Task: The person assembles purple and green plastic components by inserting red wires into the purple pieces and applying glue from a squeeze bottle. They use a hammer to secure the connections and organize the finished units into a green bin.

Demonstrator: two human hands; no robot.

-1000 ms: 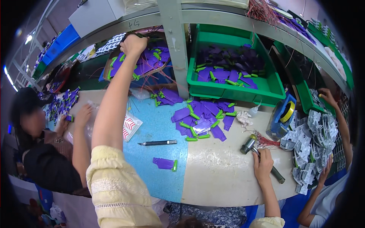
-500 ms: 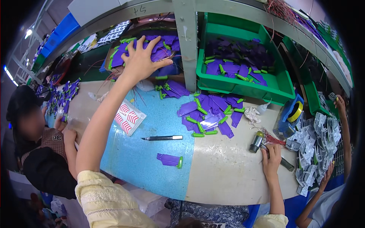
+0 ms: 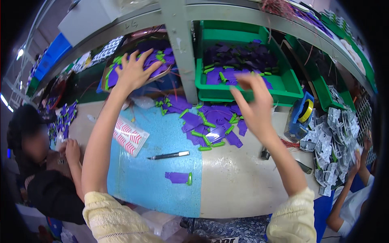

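My left hand (image 3: 134, 73), fingers spread, rests over a box of purple plates with green handles (image 3: 164, 56) at the back left. Nothing shows gripped in it. My right hand (image 3: 258, 106), blurred by motion, is raised just in front of the green bin (image 3: 251, 94), which holds more purple plates; its thumb and fingers are apart. Below it lies a hammer, its head (image 3: 265, 153) and handle (image 3: 304, 167) showing on either side of my right forearm. A heap of purple plates with green handles (image 3: 214, 121) lies mid-table. One single such piece (image 3: 177, 177) is nearer me.
A black pen (image 3: 168, 155) and a white packet with red chevrons (image 3: 130, 137) lie on the blue mat (image 3: 137, 182). A metal shelf post (image 3: 180, 56) stands between box and bin. At right are a blue tape dispenser (image 3: 300, 117) and piled metal parts (image 3: 336, 141). Co-workers sit either side.
My right hand has left the hammer and risen toward the green bin. My left hand has lowered slightly over the box of purple plates. The whole view has shifted a little.
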